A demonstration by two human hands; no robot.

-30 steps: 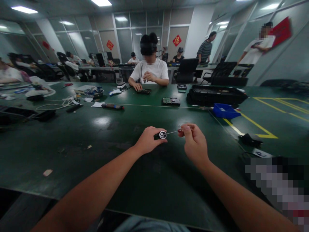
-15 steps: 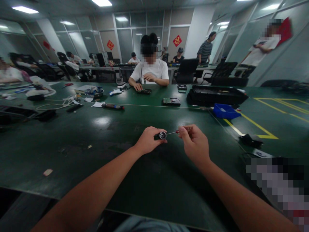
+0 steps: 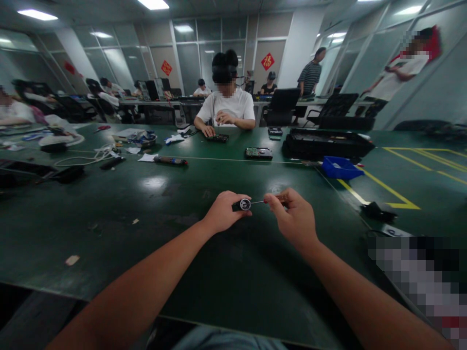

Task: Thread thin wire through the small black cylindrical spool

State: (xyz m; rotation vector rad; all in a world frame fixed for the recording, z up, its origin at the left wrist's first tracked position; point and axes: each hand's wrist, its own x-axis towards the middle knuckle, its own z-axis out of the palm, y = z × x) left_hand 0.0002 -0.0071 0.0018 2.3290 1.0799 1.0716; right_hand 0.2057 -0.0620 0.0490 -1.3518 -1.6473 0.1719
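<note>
My left hand (image 3: 225, 212) is closed around a small black part with a round, silver-rimmed end (image 3: 245, 204), its thumb and fingers pinching it from both sides. The ring faces me, and its inside is too small to make out. In my right hand (image 3: 295, 216) is a screwdriver (image 3: 258, 201) with a thin metal shaft; the fingers cover most of its reddish handle. Its shaft points left, and the tip meets the ringed end of the black part. Both hands are held over the green table (image 3: 233, 282).
Across the table a person (image 3: 233, 109) in white handles a hard drive (image 3: 218, 138). Another hard drive (image 3: 259, 153) lies nearer. A large black tray (image 3: 326, 145), a blue bin (image 3: 341, 167) and a black piece (image 3: 378, 212) are at right. An electric screwdriver (image 3: 170, 160) lies left of centre.
My right hand has shifted slightly left and turned its grip, hiding more of the screwdriver handle. The black part in my left hand has barely moved. At far right a standing person has shifted.
</note>
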